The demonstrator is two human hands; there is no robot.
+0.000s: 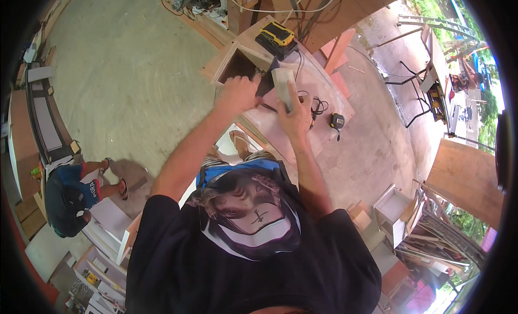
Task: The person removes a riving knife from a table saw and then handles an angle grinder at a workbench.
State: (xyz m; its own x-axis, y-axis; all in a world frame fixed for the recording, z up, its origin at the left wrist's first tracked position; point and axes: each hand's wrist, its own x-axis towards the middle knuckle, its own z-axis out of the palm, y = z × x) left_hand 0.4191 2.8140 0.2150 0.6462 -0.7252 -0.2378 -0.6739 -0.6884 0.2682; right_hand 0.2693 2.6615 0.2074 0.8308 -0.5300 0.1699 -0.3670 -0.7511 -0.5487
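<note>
My right hand (297, 113) grips a pale, flat rectangular block (282, 84), perhaps wood, held upright over the workbench (327, 100). My left hand (238, 92) is closed, knuckles up, at the near edge of an open wooden box (220, 71) with a dark inside. What its fingers hold, if anything, is hidden. Between the two hands a dark flat piece (266, 84) shows, partly covered. A yellow-and-black device (277, 33) with a cable sits beyond the block. Right of my right hand lie a coiled black cord (319, 105) and a tape measure (337, 120).
Another person (70, 198) is bent over at the left, near white panels. A folding-leg table (431, 71) stands at the far right. Stacked timber (431, 235) and a white open box (392, 206) are at the lower right. Reddish boards (337, 55) lean behind the bench.
</note>
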